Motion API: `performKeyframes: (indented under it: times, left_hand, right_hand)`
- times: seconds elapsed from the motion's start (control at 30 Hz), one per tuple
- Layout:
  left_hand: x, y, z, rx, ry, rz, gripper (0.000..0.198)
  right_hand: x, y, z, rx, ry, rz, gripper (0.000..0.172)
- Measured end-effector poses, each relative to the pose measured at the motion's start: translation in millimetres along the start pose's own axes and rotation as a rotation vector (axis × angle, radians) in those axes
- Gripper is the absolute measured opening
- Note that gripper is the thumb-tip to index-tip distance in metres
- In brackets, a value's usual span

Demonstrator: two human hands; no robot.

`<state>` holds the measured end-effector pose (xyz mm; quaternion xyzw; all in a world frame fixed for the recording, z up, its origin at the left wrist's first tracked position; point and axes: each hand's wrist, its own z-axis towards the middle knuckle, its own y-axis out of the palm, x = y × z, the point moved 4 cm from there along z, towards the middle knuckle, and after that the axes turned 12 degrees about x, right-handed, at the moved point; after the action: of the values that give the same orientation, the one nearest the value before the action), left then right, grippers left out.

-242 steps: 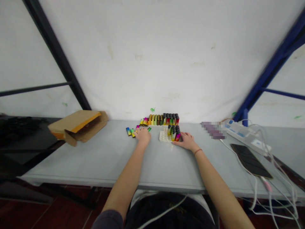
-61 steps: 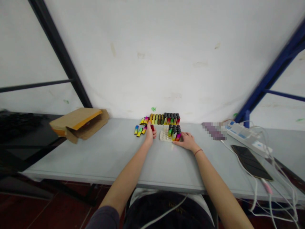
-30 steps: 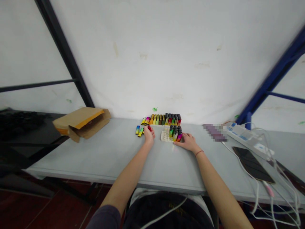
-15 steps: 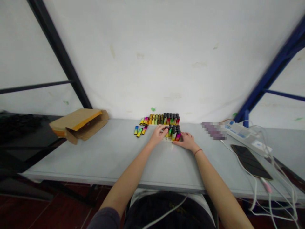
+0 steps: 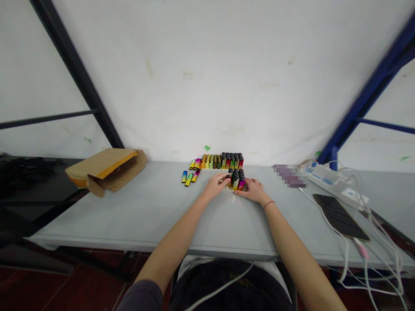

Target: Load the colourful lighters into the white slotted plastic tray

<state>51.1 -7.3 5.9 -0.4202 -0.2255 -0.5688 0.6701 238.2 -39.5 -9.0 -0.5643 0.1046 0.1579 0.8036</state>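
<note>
Several upright lighters with black tops (image 5: 236, 180) stand grouped in a pale tray (image 5: 229, 190) at the middle of the table. My left hand (image 5: 216, 185) is closed at the group's left side, its thumb and fingertips round a black-topped lighter (image 5: 228, 178). On the right side, my right hand (image 5: 255, 191) touches the group, thumb along the front edge and fingers apart behind it. Behind them, against the wall, stand rows of black-topped lighters (image 5: 232, 161) and yellow-topped lighters (image 5: 211, 161). Loose colourful lighters (image 5: 189, 179) lie to the left.
An open cardboard box (image 5: 106, 169) lies at the left of the table (image 5: 145, 207). At the right are a phone (image 5: 340, 216), a white power strip (image 5: 337, 183), tangled white cables (image 5: 345, 255) and a blurred purple object (image 5: 290, 176).
My left hand has shifted slightly right and down, with its fingertips now closer to the remaining group of lighters. My right hand has stayed nearly in place. The camera view has moved slightly.
</note>
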Motion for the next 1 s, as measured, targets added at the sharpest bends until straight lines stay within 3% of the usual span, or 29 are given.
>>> performKeyframes:
  times: [0.17, 0.37, 0.57, 0.63, 0.7, 0.77, 0.87, 1.0]
  left_hand:
    - [1.8, -0.6, -1.1, -0.005, -0.019, 0.006, 0.046]
    - [4.5, -4.2, -0.7, 0.003, 0.071, 0.105, 0.03]
    - [14.7, -9.8, 1.6, 0.014, 0.177, 0.291, 0.028]
    - [15.6, -21.8, 4.0, 0.132, 0.113, 0.497, 0.028]
    - [13.2, -40.3, 5.0, 0.293, -0.028, 0.753, 0.031]
    - [8.5, -57.7, 4.1, 0.372, -0.168, 0.961, 0.034]
    - [-1.8, -73.1, 2.7, 0.33, -0.31, 1.118, 0.033]
    - [-12.2, -75.4, 1.4, 0.243, -0.378, 1.158, 0.033]
  right_hand:
    - [0.3, 0.0, -0.1, -0.01, 0.014, -0.01, 0.068]
    - [0.6, 0.2, 0.3, -0.014, 0.016, -0.014, 0.07]
    - [-1.7, -2.0, -0.9, -0.019, 0.013, -0.025, 0.071]
    - [-1.8, -2.8, -1.2, -0.012, 0.012, -0.028, 0.071]
    - [-1.1, -2.5, -1.0, -0.012, 0.01, -0.02, 0.07]
    - [0.1, -1.2, -0.4, -0.016, 0.006, -0.012, 0.069]
    - [2.0, 1.2, 0.4, -0.019, 0.001, -0.009, 0.067]
    - [2.9, 2.5, 0.6, -0.015, 0.002, -0.007, 0.067]
